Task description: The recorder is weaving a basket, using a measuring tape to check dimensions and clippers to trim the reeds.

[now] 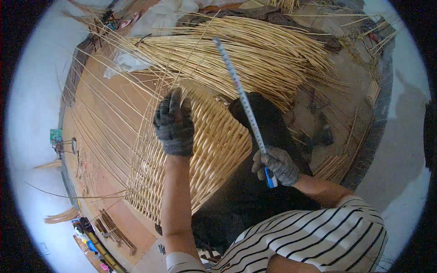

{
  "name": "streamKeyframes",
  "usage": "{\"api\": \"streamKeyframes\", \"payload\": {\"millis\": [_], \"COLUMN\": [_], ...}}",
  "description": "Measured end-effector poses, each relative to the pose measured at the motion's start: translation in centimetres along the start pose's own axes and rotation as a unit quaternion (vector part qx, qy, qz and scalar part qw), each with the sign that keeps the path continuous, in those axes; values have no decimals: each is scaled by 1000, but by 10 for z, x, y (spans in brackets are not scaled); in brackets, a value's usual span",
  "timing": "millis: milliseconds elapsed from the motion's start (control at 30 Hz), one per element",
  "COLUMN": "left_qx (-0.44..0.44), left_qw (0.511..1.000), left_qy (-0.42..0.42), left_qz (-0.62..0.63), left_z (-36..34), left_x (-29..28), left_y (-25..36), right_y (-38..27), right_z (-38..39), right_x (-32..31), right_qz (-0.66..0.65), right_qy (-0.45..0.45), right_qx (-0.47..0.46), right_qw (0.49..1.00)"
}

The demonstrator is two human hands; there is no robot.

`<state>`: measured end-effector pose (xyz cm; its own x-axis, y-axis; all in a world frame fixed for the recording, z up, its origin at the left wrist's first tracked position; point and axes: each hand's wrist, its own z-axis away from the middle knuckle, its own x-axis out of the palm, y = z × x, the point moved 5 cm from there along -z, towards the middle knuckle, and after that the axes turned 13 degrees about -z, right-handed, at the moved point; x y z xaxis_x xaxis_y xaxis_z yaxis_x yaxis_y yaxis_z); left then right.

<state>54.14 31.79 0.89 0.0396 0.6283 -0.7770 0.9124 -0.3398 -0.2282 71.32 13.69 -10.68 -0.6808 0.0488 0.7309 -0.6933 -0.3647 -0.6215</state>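
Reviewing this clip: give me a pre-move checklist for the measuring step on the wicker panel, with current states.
1. Left hand steadies the woven panel at its top edge: ok.
2. Right hand grips the tape measure at its blue lower end: ok.
3. Tape lies flat against the panel: not ok, it stands up and away.
4. Tape markings readable: cannot tell.
5. Both hands gloved: ok.
6. Loose willow rods clear of the panel: not ok.
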Motion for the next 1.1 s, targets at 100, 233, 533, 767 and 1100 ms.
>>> {"api": "streamKeyframes", "payload": {"millis": [100,233,533,767,1100], "left_qx": [-45,-86,-240,-235,-316], "left_qw": [994,989,964,931,806], "left_qy": [-41,-98,-102,74,189], "left_qz": [-90,-73,-54,269,463], "left_z": [-4,-15,-20,-3,154], "left_x": [21,35,19,-101,-100], "left_y": [-1,0,10,-19,-159], "right_y": [-1,-1,-12,-108,-30], "right_z": [-3,-4,-3,-75,-96], "right_x": [5,2,3,-38,50], "right_qz": [72,94,27,105,312], "right_qy": [-19,-16,59,42,-112], "right_qx": [9,-21,-43,-262,-65], "right_qw": [997,995,997,958,941]}}
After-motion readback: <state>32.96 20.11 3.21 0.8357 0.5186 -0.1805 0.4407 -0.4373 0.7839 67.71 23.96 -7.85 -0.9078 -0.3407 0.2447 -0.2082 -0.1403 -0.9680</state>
